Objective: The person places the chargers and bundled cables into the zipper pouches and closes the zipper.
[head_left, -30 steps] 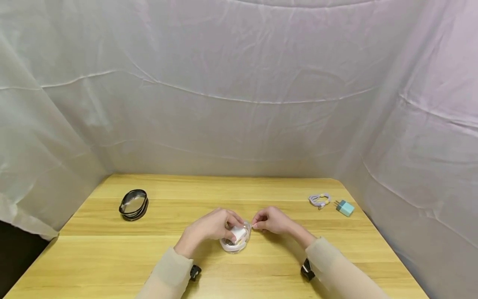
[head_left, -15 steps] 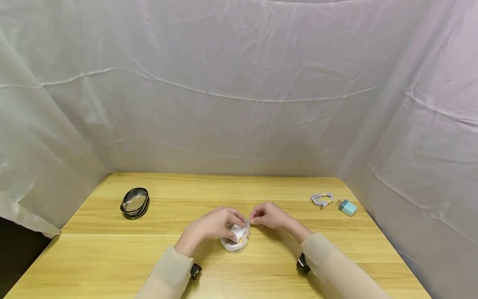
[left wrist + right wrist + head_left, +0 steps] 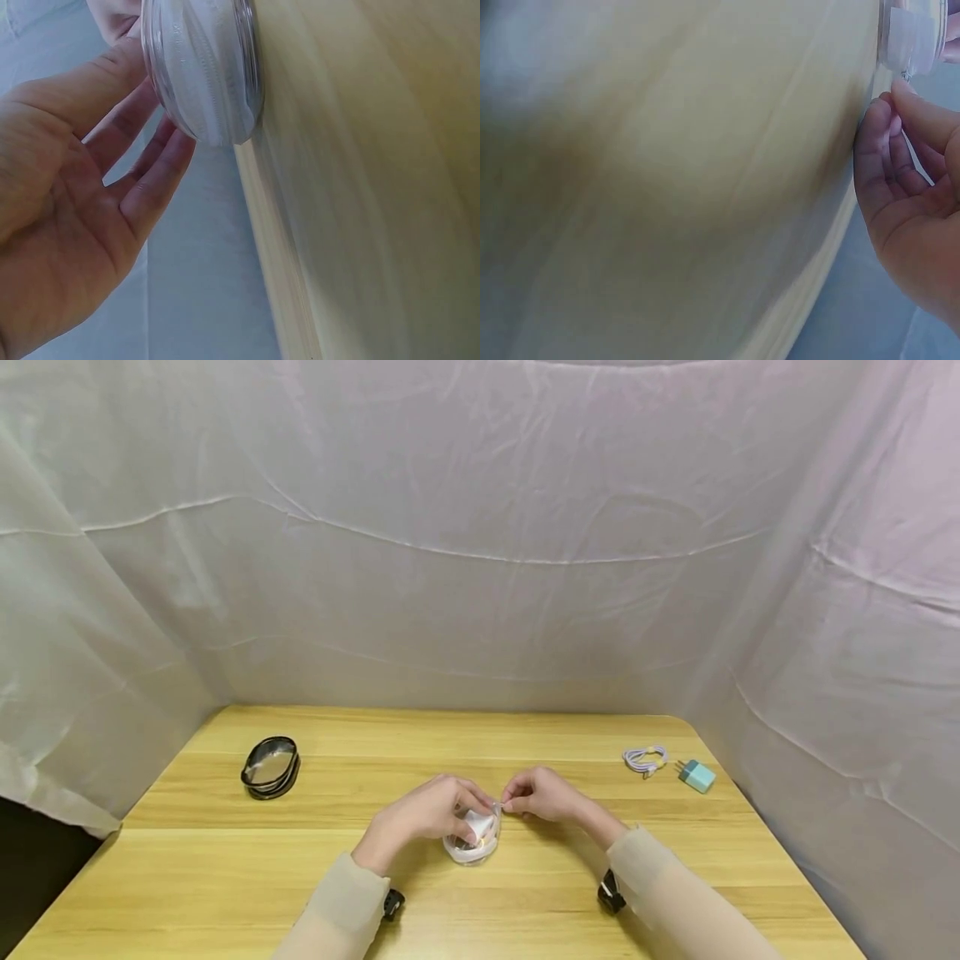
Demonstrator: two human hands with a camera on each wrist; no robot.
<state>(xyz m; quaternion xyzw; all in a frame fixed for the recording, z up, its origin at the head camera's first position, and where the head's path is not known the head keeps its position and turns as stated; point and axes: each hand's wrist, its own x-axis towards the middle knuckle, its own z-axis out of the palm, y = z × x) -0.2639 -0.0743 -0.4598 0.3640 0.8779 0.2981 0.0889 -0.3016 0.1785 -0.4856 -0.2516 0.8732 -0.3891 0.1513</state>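
Observation:
A small round clear pouch (image 3: 472,854) with a white zipper band sits at the middle of the table's near half. White contents and a bit of yellow show through its top. My left hand (image 3: 429,810) grips the pouch from the left, thumb on the near side and fingers over the far side. In the left wrist view the zipper teeth run along the side of the pouch (image 3: 202,75). My right hand (image 3: 547,795) pinches the small zipper pull at the pouch's right edge. The right wrist view shows a little metal piece (image 3: 905,76) at those fingertips.
A similar clear pouch with black trim (image 3: 272,789) lies at the far left of the wooden table (image 3: 225,877). Toward the right edge are a coiled pale lilac cable (image 3: 639,766) with yellow ties and a teal plug charger (image 3: 697,777). Pale fabric (image 3: 480,627) hangs behind.
The right hand has shifted very slightly up and left at the pouch's edge, still pinching the zipper pull. The left hand keeps its grip, and the pouch stays nearly in place.

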